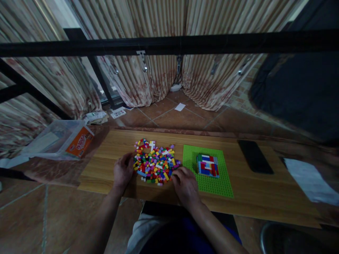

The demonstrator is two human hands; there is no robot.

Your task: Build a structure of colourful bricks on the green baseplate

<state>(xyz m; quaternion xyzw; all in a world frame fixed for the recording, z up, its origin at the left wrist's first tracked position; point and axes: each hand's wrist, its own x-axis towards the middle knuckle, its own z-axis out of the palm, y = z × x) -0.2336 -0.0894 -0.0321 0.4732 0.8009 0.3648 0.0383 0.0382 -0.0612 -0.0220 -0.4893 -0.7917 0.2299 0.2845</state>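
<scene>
A heap of small toy bricks [156, 164] in many colours lies spread on a wooden board. At its left edge is my left hand [124, 171], fingers curled against the bricks. My right hand [186, 185] rests by the heap's lower right edge with its fingers bent together. What either hand may hold is too small or hidden to make out. Just right of my right hand lies a green baseplate [214, 187]. On it stands a low, blocky build of bricks [208, 165] in red, blue, white and grey.
A dark phone-like slab [255, 157] lies on the wooden board [106, 148], right of the baseplate. Farther right is a white paper sheet [312, 180]. A clear plastic box [57, 139] with an orange label stands at the left. Behind the board run a black rail [169, 45] and striped curtains [159, 77].
</scene>
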